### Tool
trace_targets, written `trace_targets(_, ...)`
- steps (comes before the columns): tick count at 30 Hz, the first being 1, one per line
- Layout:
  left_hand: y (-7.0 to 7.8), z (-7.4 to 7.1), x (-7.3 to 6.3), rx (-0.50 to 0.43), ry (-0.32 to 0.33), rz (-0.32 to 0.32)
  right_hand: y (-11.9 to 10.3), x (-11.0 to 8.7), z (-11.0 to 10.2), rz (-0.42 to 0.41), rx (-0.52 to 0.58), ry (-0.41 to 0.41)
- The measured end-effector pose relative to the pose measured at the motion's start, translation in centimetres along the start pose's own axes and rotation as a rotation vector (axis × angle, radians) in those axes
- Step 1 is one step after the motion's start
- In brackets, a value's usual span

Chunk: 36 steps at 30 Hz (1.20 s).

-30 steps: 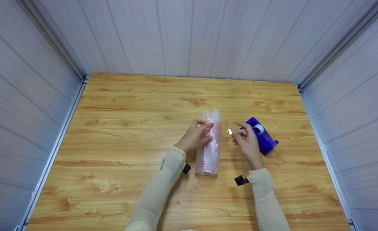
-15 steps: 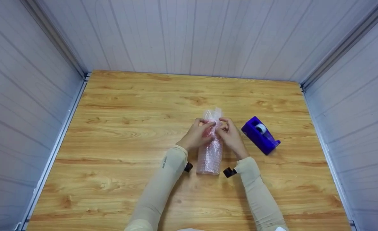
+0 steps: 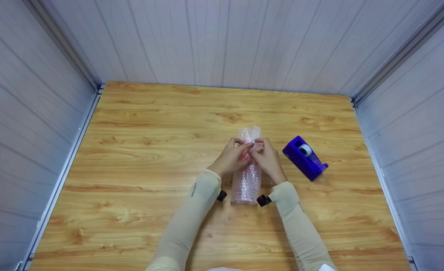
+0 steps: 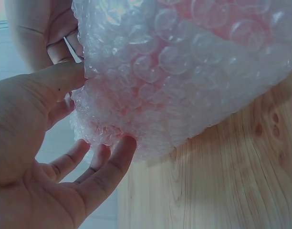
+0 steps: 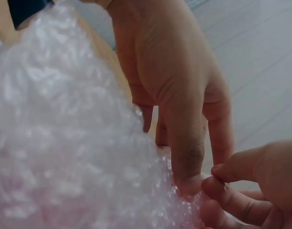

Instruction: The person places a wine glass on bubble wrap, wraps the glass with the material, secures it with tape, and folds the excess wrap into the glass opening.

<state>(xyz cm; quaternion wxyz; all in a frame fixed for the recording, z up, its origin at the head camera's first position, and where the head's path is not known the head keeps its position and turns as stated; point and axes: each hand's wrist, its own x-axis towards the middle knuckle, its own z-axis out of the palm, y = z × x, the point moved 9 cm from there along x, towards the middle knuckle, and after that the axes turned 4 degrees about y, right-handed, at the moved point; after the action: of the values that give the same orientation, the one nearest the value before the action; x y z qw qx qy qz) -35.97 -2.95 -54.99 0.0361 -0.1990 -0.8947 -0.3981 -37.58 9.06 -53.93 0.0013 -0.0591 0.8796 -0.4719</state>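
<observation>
The left hand (image 3: pixel 227 158) clasps a bubble-wrapped bundle (image 3: pixel 246 186), its bent thumb and fingers set against the plastic. Facing it from the right, the right hand (image 3: pixel 270 160) presses a thumb into the same patch; whether its fingers pinch anything there, I can't tell. The bundle lies lengthwise beneath both hands, long and slim, glossy and clear over something pink that glows deeper red right around the grip. Its bubbles are round and plump, crumpled small by the fingertips. Nearer the person than the grip, it runs paler to a squared end; beyond the grip, a clear flap (image 3: pixel 257 131) sticks out. Off to the right of the hands, well apart, sits a blue tape dispenser (image 3: pixel 298 160) with a pale roll (image 3: pixel 305 150) in it. All around spreads the wood-grain table (image 3: pixel 150 124).
</observation>
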Motion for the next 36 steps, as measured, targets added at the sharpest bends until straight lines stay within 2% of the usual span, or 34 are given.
trace_targets(6, 0.2, -0.1, 0.0, -0.009, 0.027, 0.020, -0.2, 0.1, 0.0, -0.042, -0.039, 0.035)
trace_targets(12, 0.4, -0.2, 0.0, 0.002, 0.040, 0.033, 0.2, 0.2, -0.1, -0.036, -0.072, 0.063)
trace_targets(20, 0.1, 0.2, 0.0, 0.023, -0.006, -0.027, 0.7, 0.4, -0.4, -0.001, -0.112, 0.067)
trace_targets(26, 0.0, 0.4, 0.0, 0.019, -0.038, -0.068, 1.1, 0.6, -0.4, 0.027, -0.158, 0.034)
trace_targets(31, -0.3, 0.4, -0.1, 0.000, -0.042, -0.089, 1.9, 0.6, -0.1, 0.049, -0.106, -0.026)
trace_targets(36, -0.6, 0.4, -0.2, -0.032, -0.049, -0.101, 3.2, 0.6, 0.4, 0.093, 0.079, -0.103)
